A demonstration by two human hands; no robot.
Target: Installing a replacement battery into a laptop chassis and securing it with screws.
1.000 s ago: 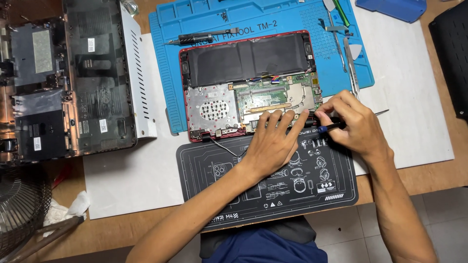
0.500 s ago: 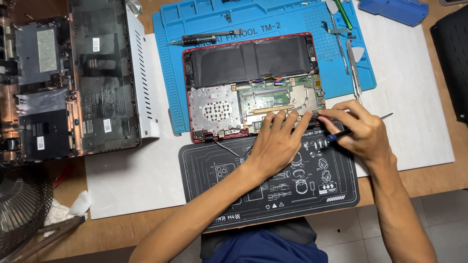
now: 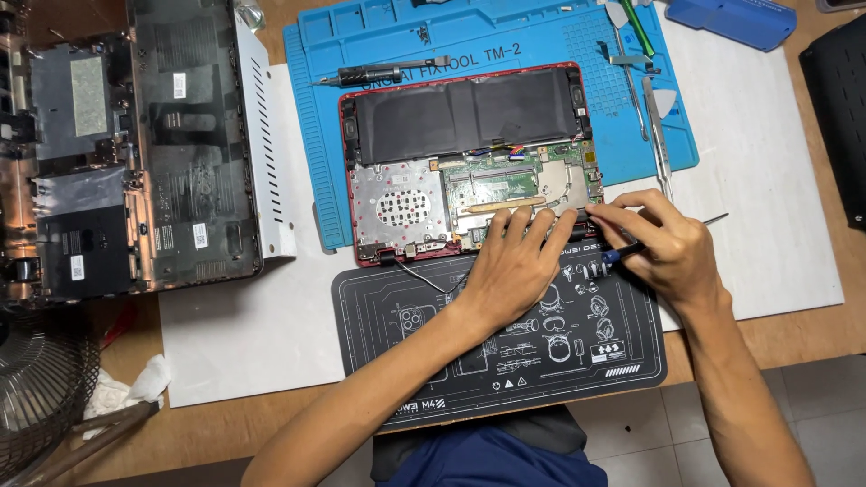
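An opened red laptop (image 3: 469, 153) lies bottom-up on a blue repair mat (image 3: 316, 135), its black battery and green circuit board exposed. My left hand (image 3: 516, 266) rests flat with its fingertips pressing on the laptop's near edge. My right hand (image 3: 663, 248) grips a small screwdriver (image 3: 622, 252) with a blue and black handle, its tip pointed at the laptop's near right corner. Both wrists lie over a black mat (image 3: 505, 343) printed with white device drawings.
A dismantled black laptop chassis (image 3: 135, 153) sits at the left. A black screwdriver (image 3: 379, 74) lies on the blue mat's far side, and tweezers and picks (image 3: 651, 117) on its right. A fan grille (image 3: 36, 388) and crumpled tissue (image 3: 126, 388) are at the lower left.
The view has shifted slightly. My right hand has drawn closer to the laptop's near right corner with the screwdriver. My left hand stays pressed on the edge.
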